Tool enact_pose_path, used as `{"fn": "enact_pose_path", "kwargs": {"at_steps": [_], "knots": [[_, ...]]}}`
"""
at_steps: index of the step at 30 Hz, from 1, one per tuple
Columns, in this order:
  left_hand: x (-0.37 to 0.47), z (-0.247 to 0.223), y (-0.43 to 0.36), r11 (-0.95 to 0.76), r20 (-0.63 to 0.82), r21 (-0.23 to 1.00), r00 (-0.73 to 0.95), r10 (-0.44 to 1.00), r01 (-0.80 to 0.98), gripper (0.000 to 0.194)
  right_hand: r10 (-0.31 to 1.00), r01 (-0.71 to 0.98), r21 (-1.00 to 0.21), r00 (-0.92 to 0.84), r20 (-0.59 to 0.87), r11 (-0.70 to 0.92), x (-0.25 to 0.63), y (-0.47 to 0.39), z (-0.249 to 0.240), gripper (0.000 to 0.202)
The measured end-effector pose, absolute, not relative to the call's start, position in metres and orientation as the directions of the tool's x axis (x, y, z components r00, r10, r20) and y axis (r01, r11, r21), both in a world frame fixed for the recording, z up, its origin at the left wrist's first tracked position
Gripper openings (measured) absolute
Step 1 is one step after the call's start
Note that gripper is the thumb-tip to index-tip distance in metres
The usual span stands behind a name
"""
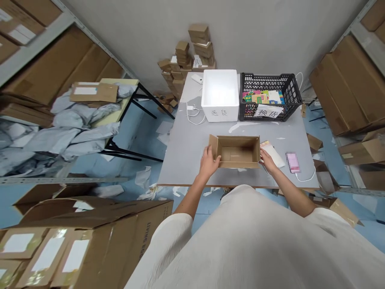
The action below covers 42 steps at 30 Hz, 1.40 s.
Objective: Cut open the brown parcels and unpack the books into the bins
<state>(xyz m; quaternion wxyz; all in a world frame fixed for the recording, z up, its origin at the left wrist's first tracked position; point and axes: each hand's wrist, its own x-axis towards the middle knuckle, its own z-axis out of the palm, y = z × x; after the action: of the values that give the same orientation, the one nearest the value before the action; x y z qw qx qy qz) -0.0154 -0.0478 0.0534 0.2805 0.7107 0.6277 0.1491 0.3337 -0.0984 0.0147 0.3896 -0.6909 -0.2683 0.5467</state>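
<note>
Rm: plain pale wall (255, 32) at back, blue floor (147, 136), shelving w/ brown cartons both sides. Side table (134, 96) on L, grey parcels (86, 116) heaped on and beside it. Grey worktable (185, 154) directly in front of the person; surface flat, scuffed w/ pale marks. Far half of it: black crate (248, 112) on R w/ books (263, 97) in it, white bin (221, 114) just L of it. Open carton (239, 165) in near half, approx. ctr, betwn the two hands & close to front edge; appears to rest on tabletop, opening up, interior bare to view. Long axis runs L–R, approx. parallel to front edge, so each hand has one short end; neither is nearer, both touching. L hand (209, 162) pinches L end, thumb on inner side, fingers outside along upright flap (213, 144). R hand (267, 159) bent, fingertips at R end; can't tell if it grips or only steadies. White packet (275, 155) just beyond R hand, partly behind it. Pink-screened phone (292, 162) further R, w/ white cable (306, 179) near table edge.
</note>
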Motion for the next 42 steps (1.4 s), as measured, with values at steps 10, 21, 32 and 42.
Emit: {"fn": "enact_pose_path", "kwargs": {"at_steps": [10, 21, 32, 42], "knots": [[-0.035, 0.055, -0.047, -0.188, -0.195, 0.751, 0.485, 0.852, 0.633, 0.118, 0.774, -0.120, -0.801, 0.207, -0.598, -0.586, 0.320, -0.099, 0.036, 0.063], [-0.057, 0.065, -0.031, -0.234, -0.007, 0.418, 0.261, 0.965, 0.878, 0.085, 0.866, -0.013, -0.872, 0.111, -0.488, -0.489, 0.273, -0.057, 0.041, 0.056], [-0.077, 0.062, -0.039, -0.281, 0.028, 0.273, 0.284, 0.958, 0.920, 0.061, 0.886, 0.164, -0.871, 0.073, -0.458, -0.464, 0.229, -0.024, 0.033, 0.060], [-0.077, 0.061, -0.027, -0.355, 0.014, 0.453, 0.392, 0.920, 0.817, 0.061, 0.934, 0.076, -0.931, 0.039, -0.354, -0.356, 0.198, -0.018, 0.044, 0.070]]}}
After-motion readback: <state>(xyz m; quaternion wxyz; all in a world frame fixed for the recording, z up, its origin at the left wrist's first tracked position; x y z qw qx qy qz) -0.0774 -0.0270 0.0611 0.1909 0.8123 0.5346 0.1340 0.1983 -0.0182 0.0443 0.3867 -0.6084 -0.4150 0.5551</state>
